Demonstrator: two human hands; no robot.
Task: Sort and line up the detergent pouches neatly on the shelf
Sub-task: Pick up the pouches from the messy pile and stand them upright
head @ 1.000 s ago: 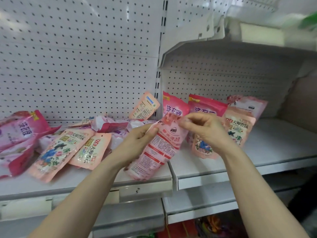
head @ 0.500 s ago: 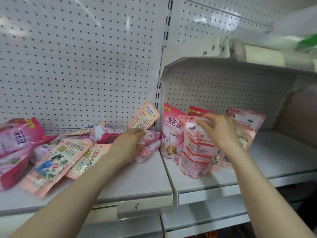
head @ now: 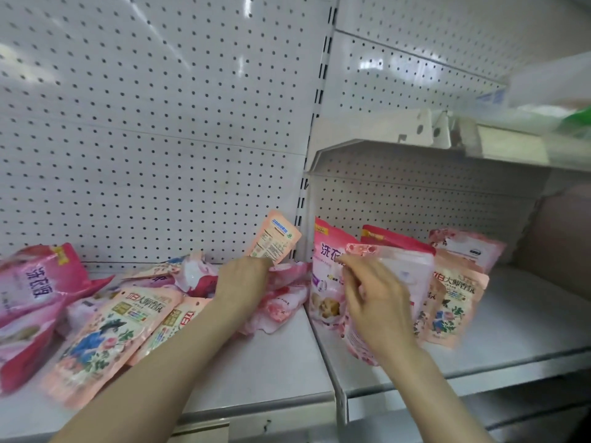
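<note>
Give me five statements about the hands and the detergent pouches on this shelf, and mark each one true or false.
1. The right hand grips a pale pink pouch standing on the right shelf section. True.
2. The left hand is lifting a green bottle. False: it reaches into the heap of pink pouches on the left shelf section.
3. The floral pouch at front left lies flat. True.
4. Every pouch stands upright in a neat row. False: those on the left lie jumbled.
5. The backboard is solid wood. False: it is white pegboard.
</note>
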